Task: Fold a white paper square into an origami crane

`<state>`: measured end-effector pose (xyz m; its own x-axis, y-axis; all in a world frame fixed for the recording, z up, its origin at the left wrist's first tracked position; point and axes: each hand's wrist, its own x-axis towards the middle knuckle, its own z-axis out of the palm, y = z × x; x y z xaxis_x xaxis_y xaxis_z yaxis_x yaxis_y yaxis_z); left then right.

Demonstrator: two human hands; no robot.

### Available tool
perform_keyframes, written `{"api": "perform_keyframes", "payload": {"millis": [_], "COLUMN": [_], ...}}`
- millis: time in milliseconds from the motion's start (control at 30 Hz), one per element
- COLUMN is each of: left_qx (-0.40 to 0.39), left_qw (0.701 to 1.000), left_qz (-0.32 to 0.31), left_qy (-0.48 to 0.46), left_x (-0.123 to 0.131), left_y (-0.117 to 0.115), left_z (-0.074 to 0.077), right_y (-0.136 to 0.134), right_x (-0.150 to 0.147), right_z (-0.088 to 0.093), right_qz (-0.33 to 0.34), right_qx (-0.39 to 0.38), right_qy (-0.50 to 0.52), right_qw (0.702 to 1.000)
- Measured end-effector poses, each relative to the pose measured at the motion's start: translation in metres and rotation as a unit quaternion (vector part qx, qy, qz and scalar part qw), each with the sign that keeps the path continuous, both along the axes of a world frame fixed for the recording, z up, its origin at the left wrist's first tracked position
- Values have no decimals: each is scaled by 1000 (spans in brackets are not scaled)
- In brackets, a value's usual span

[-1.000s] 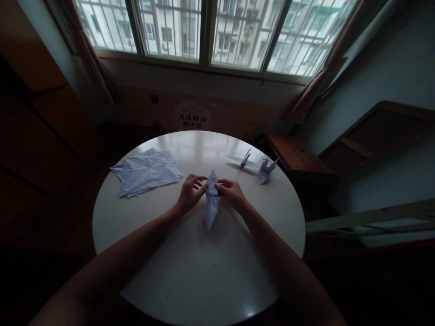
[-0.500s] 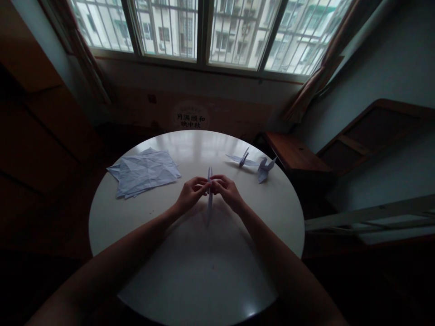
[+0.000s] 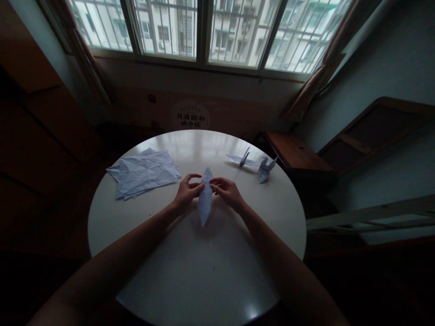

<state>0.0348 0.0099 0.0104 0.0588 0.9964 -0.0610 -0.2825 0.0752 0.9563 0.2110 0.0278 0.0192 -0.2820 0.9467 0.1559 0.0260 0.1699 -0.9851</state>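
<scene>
A narrow, diamond-shaped piece of folded white paper (image 3: pixel 205 203) is held over the middle of the round table, its broad face turned up and its lower tip pointing at me. My left hand (image 3: pixel 187 192) pinches its left edge between thumb and fingers. At the right edge, the thumb and fingers of my right hand (image 3: pixel 227 192) grip it too. Two folded paper cranes, one with spread wings (image 3: pixel 243 159) and another (image 3: pixel 266 170) beside it, rest on the table at the far right.
Several creased sheets of paper (image 3: pixel 146 174) lie in a loose pile at the left of the white round table (image 3: pixel 163 271). A wooden bench (image 3: pixel 295 154) stands behind the table's right edge. A barred window (image 3: pixel 204 31) is beyond, above a printed board (image 3: pixel 238 106).
The folded paper has turned from edge-on to showing its broad face. My left hand has shifted slightly left, and both hands still hold the paper.
</scene>
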Motion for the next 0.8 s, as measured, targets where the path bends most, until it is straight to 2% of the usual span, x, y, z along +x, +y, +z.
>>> {"api": "perform_keyframes", "payload": {"millis": [100, 200, 333, 433, 533, 700, 800], "left_qx": [18, 88, 236, 297, 307, 281, 277], "left_qw": [999, 993, 954, 924, 915, 928, 934], "left_qz": [-25, -41, -69, -74, -70, -102, -100], "left_qy": [24, 65, 170, 228, 253, 222, 202], "left_x": [0, 0, -1, -2, -4, -6, -6], "left_y": [-2, -2, -1, 0, 2, 5, 4], "left_z": [3, 4, 0, -5, -10, -15, -16], "right_y": [0, 0, 3, 6, 5, 3, 3], "right_x": [0, 2, 7, 9, 9, 9, 10], "right_z": [-1, 0, -1, -1, -1, 0, 0], "right_qz": [2, -29, -74, -76, -63, -58, -57], "right_qx": [-22, -32, -51, -57, -49, -41, -41], "right_qy": [31, 57, 86, 95, 92, 77, 81], "right_qw": [999, 997, 992, 991, 993, 995, 994]}}
